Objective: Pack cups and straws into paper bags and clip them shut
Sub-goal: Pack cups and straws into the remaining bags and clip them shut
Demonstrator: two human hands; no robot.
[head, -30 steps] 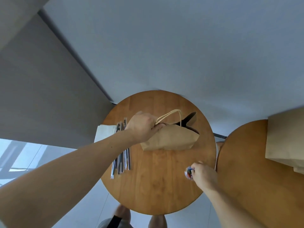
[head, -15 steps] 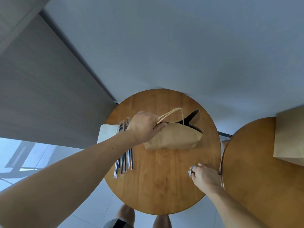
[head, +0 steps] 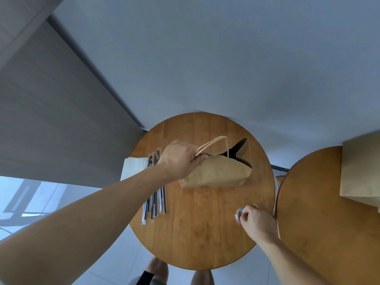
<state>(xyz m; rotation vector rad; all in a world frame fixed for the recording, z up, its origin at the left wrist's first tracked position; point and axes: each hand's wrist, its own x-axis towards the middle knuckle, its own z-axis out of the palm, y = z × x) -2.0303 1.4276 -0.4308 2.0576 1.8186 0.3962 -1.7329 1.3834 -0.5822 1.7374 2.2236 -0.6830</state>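
A brown paper bag [head: 218, 171] with twine handles stands on the round wooden table [head: 197, 227]. My left hand [head: 178, 159] grips its folded top edge at the left end, while the right end of the mouth gapes open. Several wrapped dark straws [head: 156, 194] lie left of the bag, partly under my left forearm. At the table's right edge sits a small clear tub of coloured clips [head: 239, 215]. My right hand [head: 257, 222] reaches into it with curled fingertips; whether a clip is pinched is hidden.
White flat paper [head: 131, 167] hangs over the table's left rim beside the straws. A second round wooden table [head: 320, 227] touches on the right and bears another brown paper bag [head: 362, 171]. Walls stand close behind the table.
My left hand kept its grip on the bag's top. My right hand stayed at the clip tub, its fingers shifting over the opening. The camera view drifted slightly.
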